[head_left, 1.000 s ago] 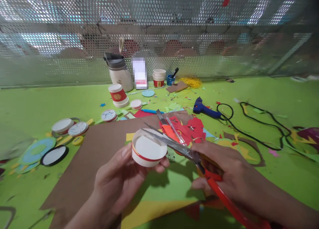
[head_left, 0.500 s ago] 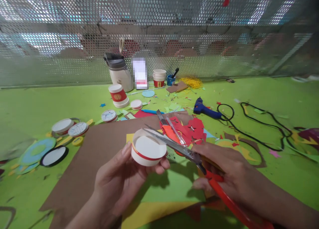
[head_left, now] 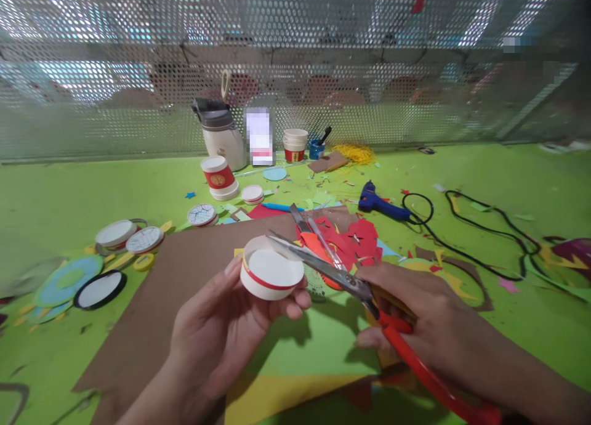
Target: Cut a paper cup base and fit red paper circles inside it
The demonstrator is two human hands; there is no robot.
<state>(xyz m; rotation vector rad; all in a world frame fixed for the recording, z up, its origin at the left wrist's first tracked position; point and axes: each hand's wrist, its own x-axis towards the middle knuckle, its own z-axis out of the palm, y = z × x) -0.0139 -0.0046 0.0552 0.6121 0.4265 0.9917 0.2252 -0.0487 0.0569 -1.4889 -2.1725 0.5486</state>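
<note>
A shallow, round paper cup base (head_left: 271, 283), white with a red band inside its low wall, rests in my left hand (head_left: 226, 332). My thumb is on its left side and my fingers curl beneath it. In my right hand (head_left: 415, 314) I grip red-handled scissors (head_left: 339, 277), their blades pointing left over the far right rim of the cup base. Whether the blades touch the rim I cannot tell. Under both hands lie brown cardboard (head_left: 166, 283) and a light green paper sheet (head_left: 314, 342). Just beyond the blades is an orange utility knife (head_left: 318, 249).
Red paper scraps (head_left: 357, 237) lie behind the scissors. A blue glue gun (head_left: 383, 203) with a looping black cord is at the right. Paper discs (head_left: 145, 239) and a blue-green ring (head_left: 69, 280) lie left. A red-banded cup (head_left: 219, 178), a jug (head_left: 221, 135) and stacked cups (head_left: 295, 145) stand farther back.
My left hand has shifted slightly left and up with the cup base, so less of the scissor blades overlaps it. My right hand has barely moved.
</note>
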